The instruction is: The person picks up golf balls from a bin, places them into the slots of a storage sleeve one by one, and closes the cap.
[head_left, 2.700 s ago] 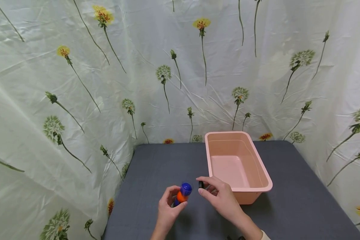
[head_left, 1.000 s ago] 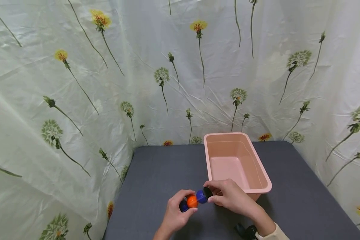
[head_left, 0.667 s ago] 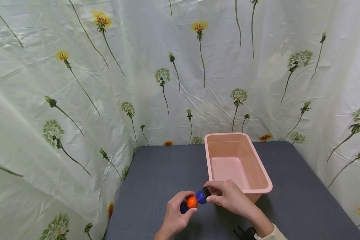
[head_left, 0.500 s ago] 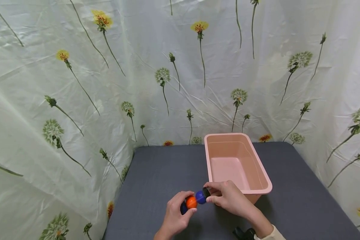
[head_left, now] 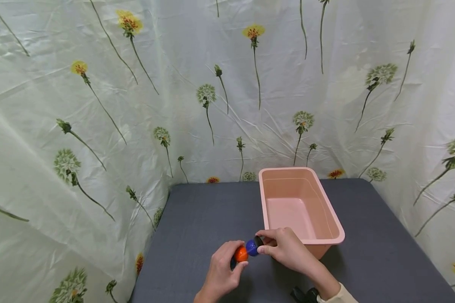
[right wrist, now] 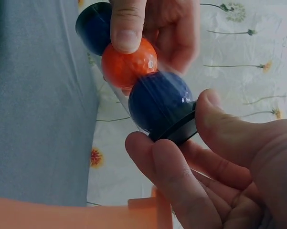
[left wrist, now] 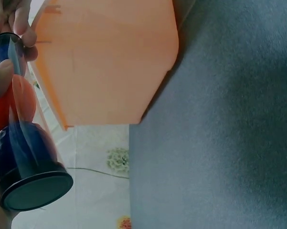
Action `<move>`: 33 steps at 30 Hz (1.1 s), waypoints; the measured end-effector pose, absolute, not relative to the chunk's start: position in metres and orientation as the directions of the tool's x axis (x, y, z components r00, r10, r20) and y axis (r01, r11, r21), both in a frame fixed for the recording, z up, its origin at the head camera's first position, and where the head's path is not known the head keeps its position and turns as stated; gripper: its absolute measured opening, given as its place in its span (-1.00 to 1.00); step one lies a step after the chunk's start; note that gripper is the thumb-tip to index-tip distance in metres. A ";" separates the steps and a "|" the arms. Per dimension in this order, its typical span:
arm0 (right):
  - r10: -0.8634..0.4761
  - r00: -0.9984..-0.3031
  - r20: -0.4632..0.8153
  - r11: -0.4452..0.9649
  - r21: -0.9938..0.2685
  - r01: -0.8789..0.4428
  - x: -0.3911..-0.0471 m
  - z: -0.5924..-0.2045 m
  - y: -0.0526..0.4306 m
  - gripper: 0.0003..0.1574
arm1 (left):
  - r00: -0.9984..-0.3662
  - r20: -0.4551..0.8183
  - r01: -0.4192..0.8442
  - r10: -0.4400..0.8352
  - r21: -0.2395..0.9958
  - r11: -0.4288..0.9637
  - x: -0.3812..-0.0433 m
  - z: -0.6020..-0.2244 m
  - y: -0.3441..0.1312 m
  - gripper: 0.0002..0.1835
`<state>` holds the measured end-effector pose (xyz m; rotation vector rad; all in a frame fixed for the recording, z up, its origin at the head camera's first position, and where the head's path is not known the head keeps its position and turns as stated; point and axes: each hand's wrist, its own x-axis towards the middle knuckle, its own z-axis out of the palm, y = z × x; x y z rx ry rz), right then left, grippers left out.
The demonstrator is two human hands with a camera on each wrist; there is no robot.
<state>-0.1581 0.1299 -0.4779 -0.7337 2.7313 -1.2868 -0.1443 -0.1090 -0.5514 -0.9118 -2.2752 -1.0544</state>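
My left hand (head_left: 221,269) grips a clear tube (right wrist: 122,103) between thumb and fingers, above the table and tilted toward the right. Inside lie an orange ball (right wrist: 129,64) in the middle, a blue ball (right wrist: 160,102) near the right end and another blue ball (right wrist: 95,29) at the far end. A dark disc closes off that far end (left wrist: 38,192) in the left wrist view. With thumb and fingertips my right hand (head_left: 288,250) pinches a black cap (right wrist: 181,126) against the right end; whether it is fully seated I cannot tell.
A pink plastic basin (head_left: 330,202) stands on the dark grey table (head_left: 208,210), just beyond my right hand. A floral curtain (head_left: 227,105) hangs behind the table and along its sides. Something black (head_left: 305,294) sits by my right wrist.
Earlier the black cap was in my right hand, apart from the more upright tube. The tube has since tipped rightward and the cap meets its end. Over the last half second both hands shift slightly.
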 end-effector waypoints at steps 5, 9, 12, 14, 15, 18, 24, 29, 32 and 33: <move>-0.384 -0.909 0.165 0.497 -0.793 -0.353 -0.152 -0.484 0.130 -0.50 | -0.694 0.627 0.712 0.355 0.525 0.465 -0.149 -0.551 -0.110 -0.39; -0.358 -0.912 0.201 0.432 -0.830 -0.353 -0.145 -0.488 0.129 -0.41 | -0.725 0.609 0.685 0.324 0.587 0.431 -0.155 -0.551 -0.109 -0.22; -0.362 -0.901 0.240 0.414 -0.825 -0.386 -0.142 -0.487 0.129 -0.37 | -0.763 0.576 0.644 0.292 0.641 0.418 -0.159 -0.550 -0.109 -0.17; -0.362 -0.899 0.248 0.416 -0.820 -0.394 -0.140 -0.486 0.130 -0.38 | -0.795 0.547 0.606 0.264 0.686 0.404 -0.163 -0.550 -0.109 -0.19; -0.358 -0.901 0.244 0.424 -0.817 -0.390 -0.139 -0.485 0.130 -0.38 | -0.815 0.524 0.578 0.247 0.714 0.395 -0.165 -0.550 -0.109 -0.21; -0.349 -0.911 0.221 0.447 -0.815 -0.369 -0.136 -0.482 0.133 -0.42 | -0.875 0.447 0.484 0.186 0.795 0.365 -0.171 -0.551 -0.109 -0.26; -0.358 -0.904 0.232 0.448 -0.807 -0.384 -0.129 -0.484 0.139 -0.49 | -0.930 0.355 0.367 0.099 0.871 0.325 -0.185 -0.563 -0.106 -0.35; -0.380 -0.905 0.189 0.454 -0.815 -0.361 -0.123 -0.492 0.146 -0.54 | -0.942 0.329 0.335 0.072 0.894 0.297 -0.193 -0.576 -0.099 -0.37; -0.394 -0.901 0.180 0.455 -0.814 -0.362 -0.119 -0.496 0.151 -0.56 | -0.952 0.298 0.307 0.074 0.918 0.250 -0.197 -0.581 -0.096 -0.36; -0.397 -0.899 0.185 0.455 -0.811 -0.368 -0.117 -0.498 0.152 -0.58 | -0.955 0.286 0.296 0.074 0.925 0.239 -0.199 -0.583 -0.095 -0.36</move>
